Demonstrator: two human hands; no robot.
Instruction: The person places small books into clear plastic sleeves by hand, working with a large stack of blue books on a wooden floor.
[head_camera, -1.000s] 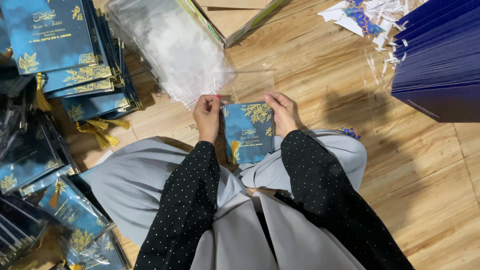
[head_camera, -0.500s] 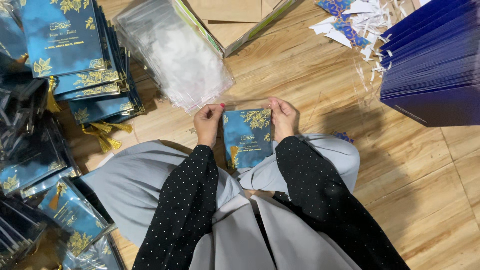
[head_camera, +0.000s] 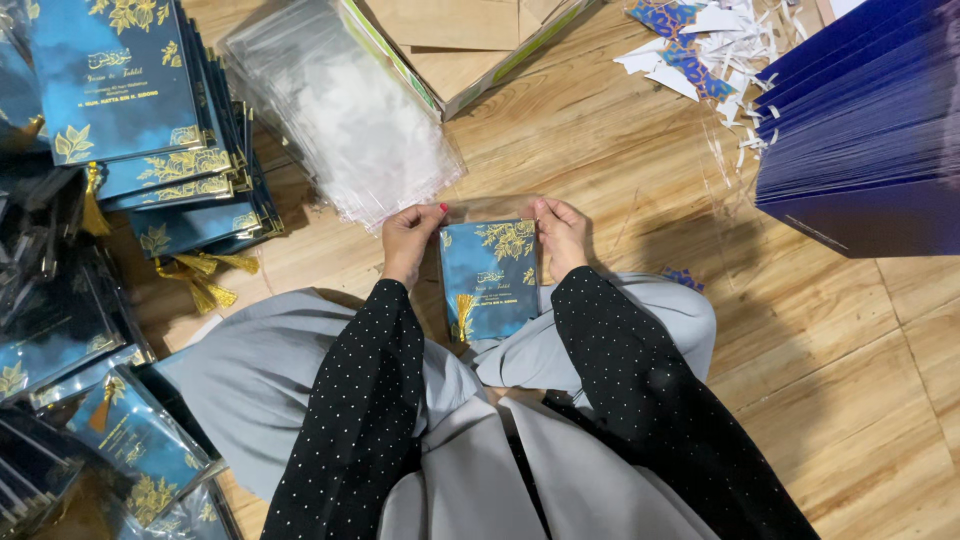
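A blue card (head_camera: 492, 280) with gold leaf print and a yellow tassel rests on my lap inside a clear plastic sleeve (head_camera: 490, 210). My left hand (head_camera: 410, 240) pinches the sleeve's top left corner. My right hand (head_camera: 562, 235) pinches its top right corner. The sleeve's open flap sticks up past the card's top edge, over the wooden floor. Both sleeves of my top are black with white dots.
A pile of clear sleeves (head_camera: 345, 115) lies just ahead on the left. Stacks of blue cards (head_camera: 130, 100) sit far left, sleeved cards (head_camera: 130, 440) near left. Dark blue envelopes (head_camera: 860, 130) are stacked right. Paper scraps (head_camera: 715, 45) and flat cardboard (head_camera: 470, 35) lie ahead.
Both hands keep their hold on the sleeve's top corners. The card has settled slightly deeper into the sleeve, and the view has drifted a little.
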